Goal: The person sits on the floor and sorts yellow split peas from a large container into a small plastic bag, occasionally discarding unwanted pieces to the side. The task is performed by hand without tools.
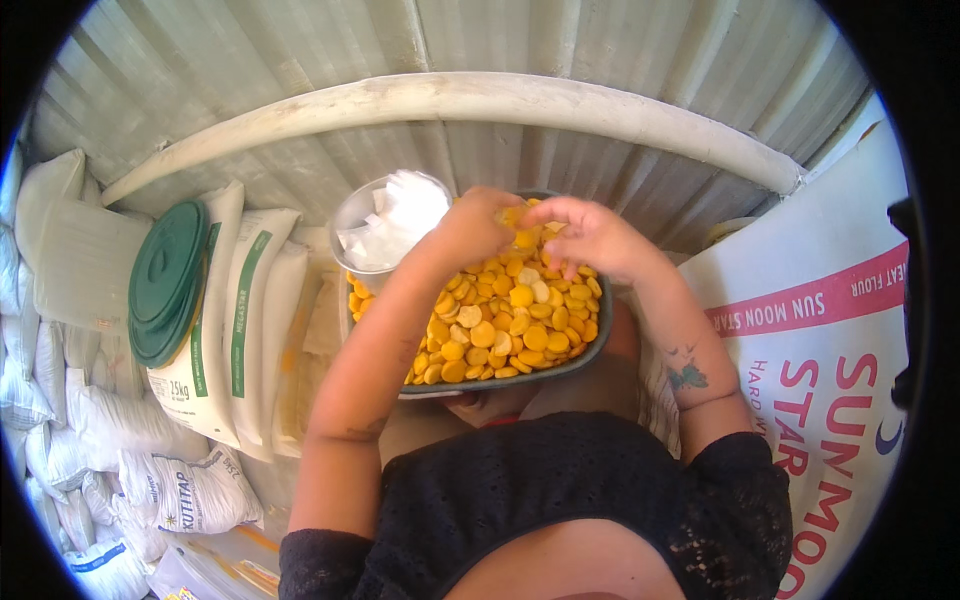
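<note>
In front of me, a dark grey-green tub (pixel 604 330) is heaped with small round yellow biscuits (pixel 480 330), a few of them paler than the rest. My left hand (pixel 480 225) is over the far side of the heap, fingers bent down; whether it grips anything is hidden. Facing it from the right, my right hand (pixel 592 236) has its fingers apart just above the biscuits, with nothing plainly held. Left of my hands, a round metal pot (pixel 352 271) rests at the tub's far left and holds white, translucent plastic pieces (pixel 401 217), probably small bags.
Stacked flour sacks (pixel 251 315) stand at the left, with a green lid (pixel 169 262) against them. Several white filled bags (pixel 191 487) lie further left. A large printed flour sack (pixel 795 322) rises at the right. A pale pipe (pixel 480 97) crosses the corrugated metal wall (pixel 495 37) ahead.
</note>
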`<state>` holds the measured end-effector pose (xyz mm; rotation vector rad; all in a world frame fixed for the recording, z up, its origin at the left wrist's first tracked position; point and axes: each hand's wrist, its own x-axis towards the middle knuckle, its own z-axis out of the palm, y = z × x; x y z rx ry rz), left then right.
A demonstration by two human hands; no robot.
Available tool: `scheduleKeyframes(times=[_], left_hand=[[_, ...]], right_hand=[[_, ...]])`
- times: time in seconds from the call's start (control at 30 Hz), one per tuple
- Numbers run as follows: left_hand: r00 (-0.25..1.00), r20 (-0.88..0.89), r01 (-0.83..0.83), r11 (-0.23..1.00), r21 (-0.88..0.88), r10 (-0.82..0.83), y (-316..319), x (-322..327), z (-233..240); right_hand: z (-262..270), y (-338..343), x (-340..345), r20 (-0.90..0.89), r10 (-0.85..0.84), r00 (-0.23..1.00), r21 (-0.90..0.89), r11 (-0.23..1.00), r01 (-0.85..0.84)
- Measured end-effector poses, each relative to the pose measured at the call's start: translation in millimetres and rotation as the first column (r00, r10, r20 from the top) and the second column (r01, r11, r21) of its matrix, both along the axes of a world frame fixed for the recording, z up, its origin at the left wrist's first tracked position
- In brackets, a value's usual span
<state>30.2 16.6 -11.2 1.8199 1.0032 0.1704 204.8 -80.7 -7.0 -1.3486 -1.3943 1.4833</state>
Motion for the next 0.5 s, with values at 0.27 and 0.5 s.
scheduleKeyframes(times=[0.27,0.5], left_hand=[[0.978,0.201,-0.038,0.996,-0.08,0.053,-6,-5,0],[0.994,-0.097,0.108,0.622,0.775,-0.052,25,-8,-14]], right_hand=[[-33,18,-13,0.753,-0.222,0.62,0.522,0.775,-0.356],[2,17,-4,0.566,-0.095,0.819,0.491,0.837,-0.242]])
